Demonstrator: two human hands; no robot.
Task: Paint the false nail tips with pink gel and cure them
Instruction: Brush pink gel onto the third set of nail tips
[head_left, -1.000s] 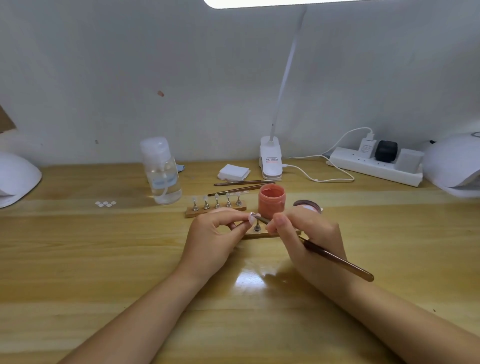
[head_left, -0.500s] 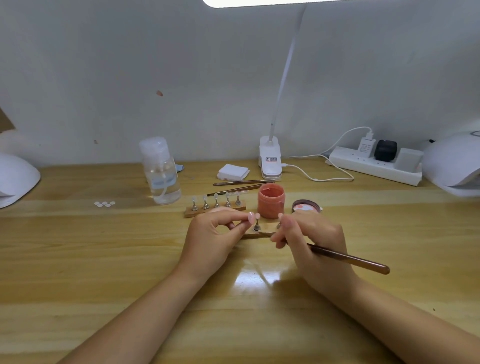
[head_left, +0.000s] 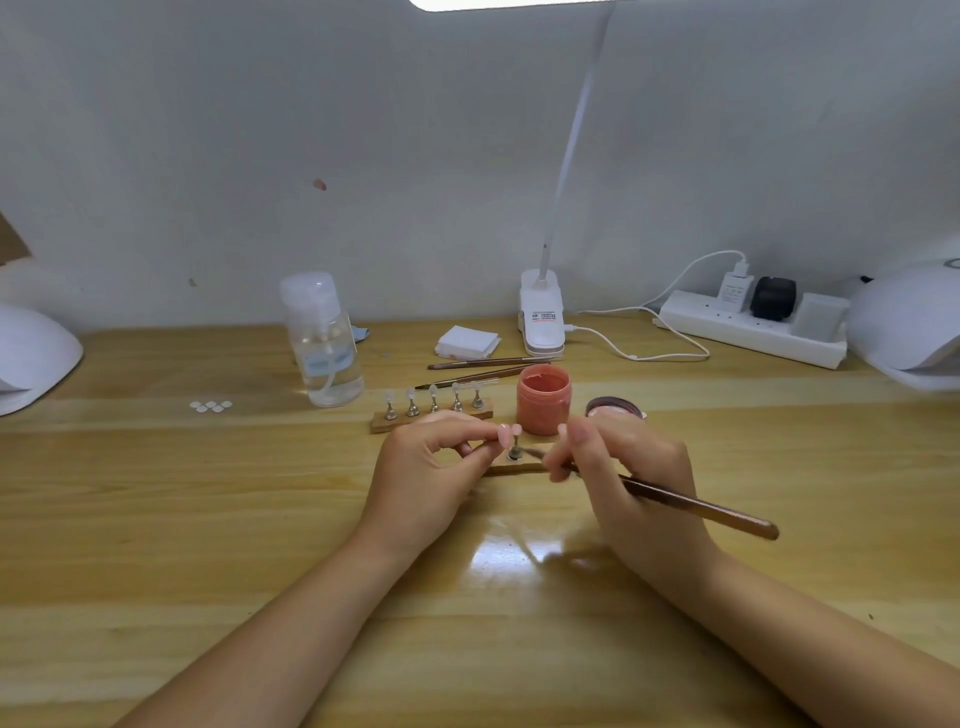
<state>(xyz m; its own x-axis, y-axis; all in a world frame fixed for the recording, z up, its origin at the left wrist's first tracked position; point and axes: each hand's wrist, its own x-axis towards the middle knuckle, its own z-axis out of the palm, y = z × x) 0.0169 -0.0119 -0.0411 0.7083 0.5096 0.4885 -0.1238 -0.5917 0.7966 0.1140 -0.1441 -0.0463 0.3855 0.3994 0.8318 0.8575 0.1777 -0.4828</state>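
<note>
On the table, the jar stands at centre, its lid just right of it. Left of the jar runs a stand with nail tips; farther left stands a bottle. Two brushes lie behind the jar. The power strip sits far right, against the wall. Both hands are near the jar, on its near side.

Two hands, three brushes, two jars.

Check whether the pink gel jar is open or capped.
Open. The pink gel jar stands upright with no lid on its mouth, pink gel showing inside; a round lid lies on the table beside it.
</note>
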